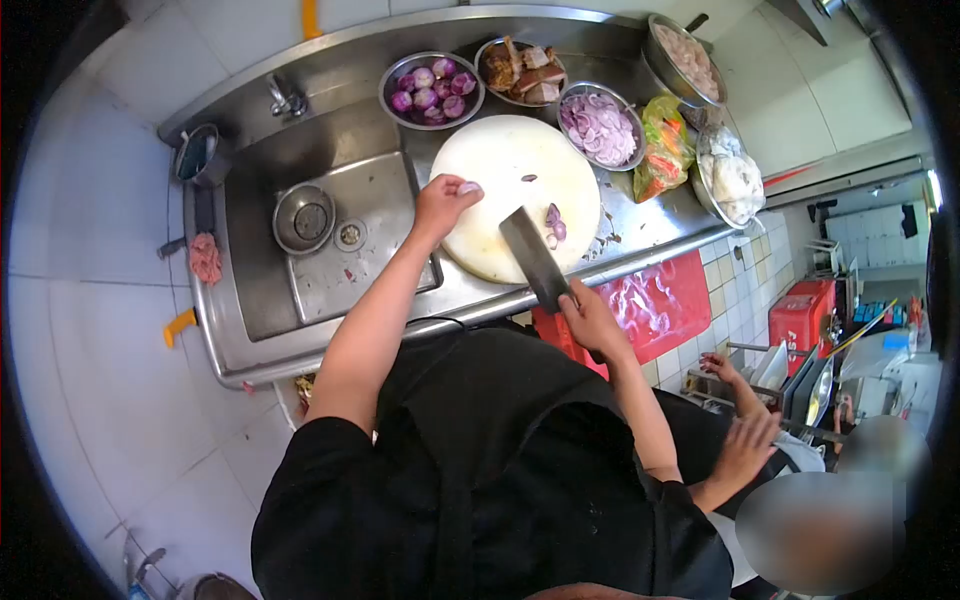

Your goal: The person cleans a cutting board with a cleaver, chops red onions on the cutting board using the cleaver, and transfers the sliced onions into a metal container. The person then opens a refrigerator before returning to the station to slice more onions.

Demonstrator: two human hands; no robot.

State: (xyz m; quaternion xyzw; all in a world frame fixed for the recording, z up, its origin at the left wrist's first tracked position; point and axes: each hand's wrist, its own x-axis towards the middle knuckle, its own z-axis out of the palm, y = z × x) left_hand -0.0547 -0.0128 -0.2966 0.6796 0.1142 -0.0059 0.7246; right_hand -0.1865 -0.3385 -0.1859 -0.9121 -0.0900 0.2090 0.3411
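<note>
My right hand (592,322) is wrapped round the handle of a cleaver (535,258), whose broad blade lies over the near edge of the round white cutting board (490,150). Over the board's left side, my left hand (445,205) is closed, its fingertips together. Something small and pale shows at the fingertips, too small to name. Purple onion scraps (556,225) lie on the board to the right of the blade, and a small dark piece (529,178) is farther back. Behind the board stand a bowl of whole peeled purple onions (432,90) and a bowl of sliced onion (600,128).
At left is a steel sink (250,290) with a small metal bowl (304,220). Along the back stand bowls of meat chunks (522,72) and pale meat (686,62). A vegetable bag (662,150) lies at right. A co-worker's hands (745,445) are at lower right.
</note>
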